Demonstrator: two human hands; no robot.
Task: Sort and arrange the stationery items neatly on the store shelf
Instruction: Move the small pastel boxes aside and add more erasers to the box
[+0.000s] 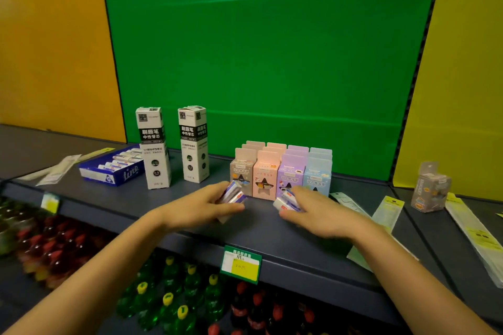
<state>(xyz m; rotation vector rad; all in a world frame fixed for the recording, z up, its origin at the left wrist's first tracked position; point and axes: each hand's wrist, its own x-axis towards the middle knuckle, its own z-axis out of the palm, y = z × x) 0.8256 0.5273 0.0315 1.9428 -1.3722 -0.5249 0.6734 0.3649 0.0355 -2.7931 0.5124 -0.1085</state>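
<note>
Stack of small white-and-blue packets [232, 193], likely erasers, gripped in left hand [202, 205], fingers curled round it. Second bunch of packets [285, 202] clamped in right hand [319, 216]. Both held low over shelf [261, 228], pastel star-window boxes [280, 174] just beyond fingertips. Blue display tray [114, 170] of similar packets lies well left of left hand, long axis slanted front-left to back-right. Left hand judged nearer.

The fingers of the left hand [201, 205] cover much of the small white packs [232, 193] it grips, and the right hand [321, 212] likewise hides most of its second bundle [285, 201], so the print on both is unreadable. The red-capped bottles [49, 247] at lower left are blurred. The handwriting on the price label [241, 266] is too small to read, and the long clear packet [479, 239] runs off the right edge.
</note>
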